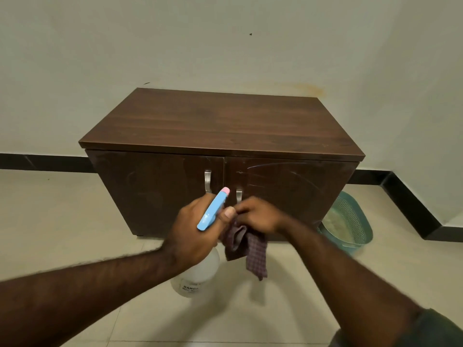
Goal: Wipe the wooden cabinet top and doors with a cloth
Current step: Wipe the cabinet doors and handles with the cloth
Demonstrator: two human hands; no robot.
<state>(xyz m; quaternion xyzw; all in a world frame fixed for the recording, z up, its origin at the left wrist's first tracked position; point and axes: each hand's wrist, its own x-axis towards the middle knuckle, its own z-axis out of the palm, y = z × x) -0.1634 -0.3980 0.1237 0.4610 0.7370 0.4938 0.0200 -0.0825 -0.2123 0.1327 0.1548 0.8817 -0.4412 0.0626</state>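
Observation:
A low dark wooden cabinet (220, 121) stands against the wall, with two shut doors and two metal handles (208, 181) near the middle. My left hand (193, 229) grips a spray bottle (198, 271) with a blue trigger head and a pink nozzle, held in front of the doors. My right hand (258, 216) holds a dark checked cloth (248, 249) that hangs down from it, right beside the left hand's thumb. Both hands are in front of the doors, below the cabinet top.
A teal plastic basket (350, 221) sits on the floor at the cabinet's right side. Pale floor tiles (62, 221) spread in front and to the left. A black skirting (400, 196) runs along the wall, which turns a corner at the right.

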